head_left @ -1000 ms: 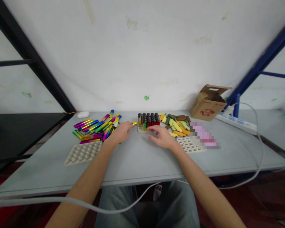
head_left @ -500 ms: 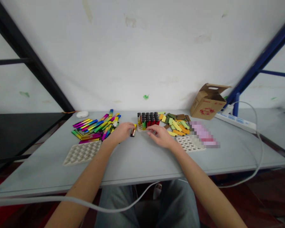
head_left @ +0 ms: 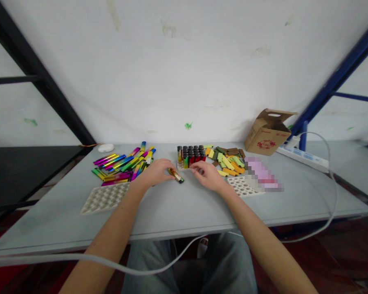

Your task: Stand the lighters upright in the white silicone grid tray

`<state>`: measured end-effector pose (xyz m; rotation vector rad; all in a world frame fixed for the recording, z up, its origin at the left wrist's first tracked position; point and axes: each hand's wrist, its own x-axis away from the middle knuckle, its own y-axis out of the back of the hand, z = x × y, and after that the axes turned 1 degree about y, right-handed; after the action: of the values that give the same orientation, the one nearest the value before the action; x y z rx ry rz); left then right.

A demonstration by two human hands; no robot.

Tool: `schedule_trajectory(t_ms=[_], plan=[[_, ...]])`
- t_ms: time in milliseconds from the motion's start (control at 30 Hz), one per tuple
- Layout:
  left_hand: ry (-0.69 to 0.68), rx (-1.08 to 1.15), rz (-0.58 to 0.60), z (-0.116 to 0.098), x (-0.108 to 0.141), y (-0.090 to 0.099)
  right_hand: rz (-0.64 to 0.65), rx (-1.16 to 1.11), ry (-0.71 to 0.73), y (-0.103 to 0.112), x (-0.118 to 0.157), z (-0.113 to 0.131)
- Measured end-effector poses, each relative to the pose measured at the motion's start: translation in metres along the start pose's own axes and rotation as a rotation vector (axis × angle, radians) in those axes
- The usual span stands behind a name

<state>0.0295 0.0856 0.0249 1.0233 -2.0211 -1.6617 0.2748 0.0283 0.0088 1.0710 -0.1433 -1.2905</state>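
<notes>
My left hand [head_left: 160,171] is closed on a shiny gold lighter [head_left: 176,175], holding it by one end. The lighter points right and toward me, its dark end away from my fingers. In front of it, a white holed tray [head_left: 181,166] bears several upright lighters [head_left: 194,154] with black tops, many of them red, a few gold or green. My right hand [head_left: 206,174] is at the tray's near right side, thumb and fingers bent close together. Whether anything small sits between those fingers, I cannot make out.
Shiny multicoloured lighters [head_left: 122,163] lie heaped at left, above a white holed tray [head_left: 106,198]. On the right are matt yellow, orange and green lighters [head_left: 228,161], another tray [head_left: 243,185], a blurred pink item [head_left: 262,173], a cardboard box [head_left: 266,132] and a power strip [head_left: 305,157].
The lighter in my left hand has turned from nearly upright to lying slantwise, its dark end swinging right and toward me. My right hand has barely moved, its fingers slightly more curled.
</notes>
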Motion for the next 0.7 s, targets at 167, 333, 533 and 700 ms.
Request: schedule_trajectory(t_ms=[167,333,533,700], plan=[[-0.022,0.084,0.081,-0.007,0.001,0.002,-0.016,-0.017,-0.013,-0.001,0.0,-0.002],[-0.045,0.198,0.067,-0.014,0.002,0.004,-0.079,-0.023,-0.073,0.0,0.0,-0.002],[0.029,0.397,-0.218,-0.026,0.0,0.009,-0.161,-0.402,-0.145,0.005,-0.002,0.004],[0.173,0.641,-0.476,-0.046,-0.01,-0.006,-0.119,-0.689,-0.176,0.004,-0.003,0.007]])
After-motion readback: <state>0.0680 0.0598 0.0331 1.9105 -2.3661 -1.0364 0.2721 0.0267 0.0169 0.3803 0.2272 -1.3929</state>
